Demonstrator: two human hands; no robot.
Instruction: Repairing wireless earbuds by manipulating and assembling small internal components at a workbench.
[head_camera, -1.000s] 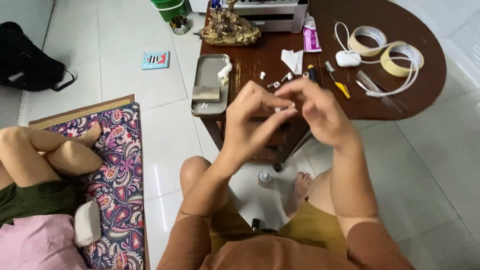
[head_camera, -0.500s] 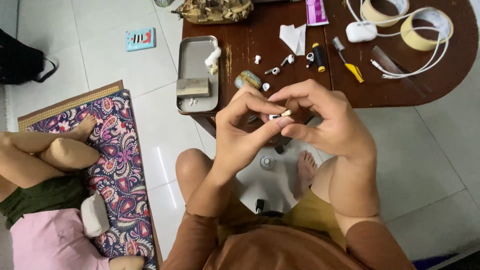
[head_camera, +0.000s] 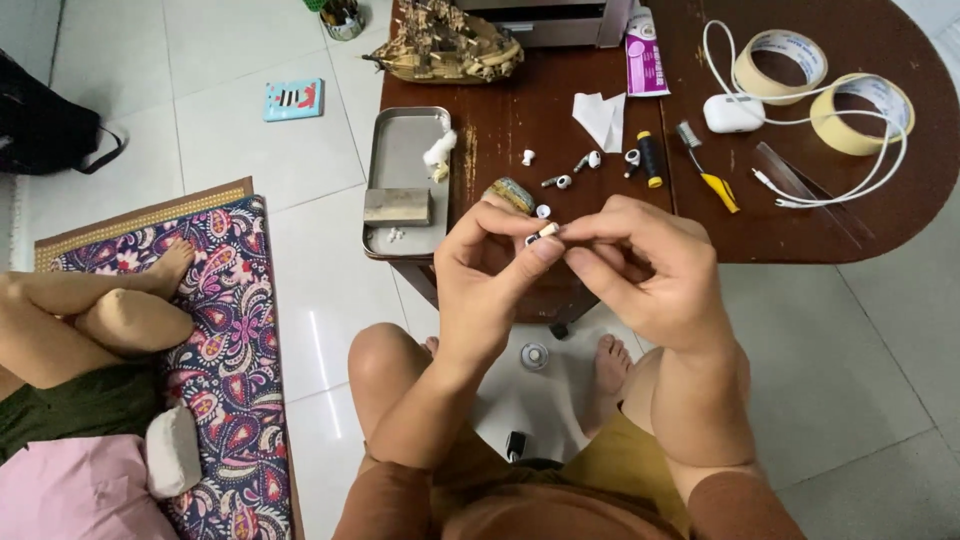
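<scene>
My left hand (head_camera: 490, 265) and my right hand (head_camera: 645, 270) meet in front of me over the near edge of a dark wooden table (head_camera: 820, 225). Between the fingertips of both hands sits one small white part (head_camera: 546, 231), pinched from either side. Just beyond my fingers on the table lie several small white earbud pieces (head_camera: 560, 180), a folded white tissue (head_camera: 602, 117) and a small black and yellow cylinder (head_camera: 650, 158). My bare knees and feet show below the hands.
A metal tray (head_camera: 400, 150) with a grey block overhangs the table's left side. Two rolls of masking tape (head_camera: 860, 110), a white case with cable (head_camera: 733, 112), a yellow-handled brush (head_camera: 708, 167), a model ship (head_camera: 445, 50). Another person sits on a patterned rug (head_camera: 230, 330) at left.
The view has tilted down and closer to the table. My hands stay together on the small white part, with the fingers slightly shifted.
</scene>
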